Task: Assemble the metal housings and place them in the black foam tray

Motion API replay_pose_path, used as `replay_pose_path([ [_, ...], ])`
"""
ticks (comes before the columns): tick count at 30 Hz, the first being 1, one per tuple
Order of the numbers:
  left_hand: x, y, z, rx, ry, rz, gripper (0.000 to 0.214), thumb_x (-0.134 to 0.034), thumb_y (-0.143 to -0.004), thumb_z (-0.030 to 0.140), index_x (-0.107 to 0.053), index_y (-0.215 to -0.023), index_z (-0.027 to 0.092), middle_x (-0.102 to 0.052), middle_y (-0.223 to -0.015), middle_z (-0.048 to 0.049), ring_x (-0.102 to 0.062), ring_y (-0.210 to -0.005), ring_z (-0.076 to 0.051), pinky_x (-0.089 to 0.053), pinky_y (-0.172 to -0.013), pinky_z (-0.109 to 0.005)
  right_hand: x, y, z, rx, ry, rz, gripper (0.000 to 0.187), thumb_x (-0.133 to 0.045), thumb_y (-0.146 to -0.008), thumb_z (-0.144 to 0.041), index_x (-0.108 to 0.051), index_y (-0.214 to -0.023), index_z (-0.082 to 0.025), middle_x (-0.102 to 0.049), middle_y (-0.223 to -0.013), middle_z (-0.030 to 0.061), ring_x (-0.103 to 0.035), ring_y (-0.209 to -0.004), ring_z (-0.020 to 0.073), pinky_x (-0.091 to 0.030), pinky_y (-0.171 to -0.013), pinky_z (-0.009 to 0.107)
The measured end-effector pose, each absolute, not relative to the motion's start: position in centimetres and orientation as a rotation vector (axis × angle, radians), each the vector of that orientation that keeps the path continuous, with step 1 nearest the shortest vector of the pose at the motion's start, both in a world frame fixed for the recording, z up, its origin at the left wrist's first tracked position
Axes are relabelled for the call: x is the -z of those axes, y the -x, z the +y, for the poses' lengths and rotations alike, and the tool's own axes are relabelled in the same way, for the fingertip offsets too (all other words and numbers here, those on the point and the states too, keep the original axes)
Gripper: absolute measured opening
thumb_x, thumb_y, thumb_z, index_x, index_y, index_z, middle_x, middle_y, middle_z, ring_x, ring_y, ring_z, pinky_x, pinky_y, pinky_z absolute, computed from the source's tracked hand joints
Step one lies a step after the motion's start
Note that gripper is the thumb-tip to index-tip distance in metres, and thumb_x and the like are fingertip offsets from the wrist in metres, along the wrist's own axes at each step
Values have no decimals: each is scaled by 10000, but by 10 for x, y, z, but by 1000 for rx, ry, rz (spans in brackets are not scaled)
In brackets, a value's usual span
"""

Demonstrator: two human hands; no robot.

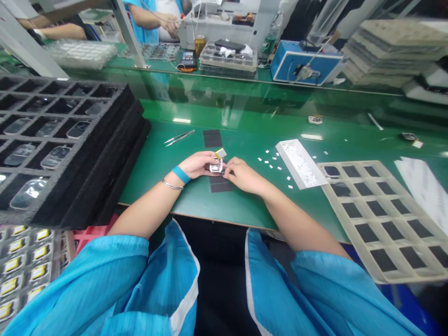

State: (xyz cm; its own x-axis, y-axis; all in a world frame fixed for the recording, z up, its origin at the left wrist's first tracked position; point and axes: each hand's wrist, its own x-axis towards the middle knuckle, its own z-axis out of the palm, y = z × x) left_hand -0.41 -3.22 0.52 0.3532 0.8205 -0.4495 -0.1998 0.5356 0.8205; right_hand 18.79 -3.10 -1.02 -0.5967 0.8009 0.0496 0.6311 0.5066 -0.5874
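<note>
My left hand (200,164) is closed around a small white-and-silver device housing (216,166), thumb over its top edge. A yellow-edged silver battery (221,153) sticks up from the far side of the housing. At the housing's right side, the fingertips of my right hand (240,173) are pinched together; what they hold, if anything, is too small to tell. Beneath the hands lies a dark pad (220,185), and a second dark pad (212,138) lies farther back. Tweezers (179,137) rest on the green bench to the left of that one.
Black foam trays (115,140) with clear-faced parts are stacked at left. To the right stand a white box (297,161) of small white pieces, some scattered beside it, and a beige compartment tray (371,200). Yellow batteries fill a clear tray (26,261) at lower left. A co-worker's hand (170,24) shows across the bench.
</note>
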Motion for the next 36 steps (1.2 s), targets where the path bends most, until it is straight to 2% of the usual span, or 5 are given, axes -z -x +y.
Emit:
replay_pose_path([
  [10,-13,-8,-39,-796,-839,1133,108,-613,-725,24,-572,-718,123,-600,-590,9,-589,-520,-85,-530,-536,-200,-23,-199,-41,-923,799,-2097,97,-656,-832,-262,-643,-761,-197,-668,-936,49,-632,-888,185,-513,-842,351],
  [16,-15,-13,-43,-829,-879,1153,119,-617,-735,18,-565,-763,121,-613,-613,1,-612,-548,-104,-581,-569,-259,-2,-188,-39,-1001,924,-1893,99,-715,-718,-249,-655,-738,-174,-708,-785,38,-661,-736,180,-532,-741,335],
  [22,-10,-12,-42,-848,-873,1129,123,-631,-724,36,-573,-786,126,-619,-613,-1,-622,-560,-108,-588,-567,-249,-2,-185,-39,-883,968,-1886,114,-684,-731,-266,-599,-738,-190,-666,-722,2,-617,-657,145,-517,-671,297],
  [28,-11,-11,-43,-845,-880,1151,99,-626,-732,48,-592,-794,118,-625,-640,-15,-622,-563,-113,-588,-568,-259,-3,-184,-40,-838,909,-2015,219,-653,-751,-236,-516,-922,-220,-677,-801,-5,-622,-685,143,-519,-724,308],
  [36,-14,-13,-45,-838,-902,1168,86,-631,-740,48,-600,-789,110,-626,-647,-17,-623,-562,-113,-576,-543,-244,-3,-185,-41,-800,958,-2093,237,-635,-759,-207,-474,-931,-232,-687,-812,-8,-645,-720,161,-488,-796,337],
])
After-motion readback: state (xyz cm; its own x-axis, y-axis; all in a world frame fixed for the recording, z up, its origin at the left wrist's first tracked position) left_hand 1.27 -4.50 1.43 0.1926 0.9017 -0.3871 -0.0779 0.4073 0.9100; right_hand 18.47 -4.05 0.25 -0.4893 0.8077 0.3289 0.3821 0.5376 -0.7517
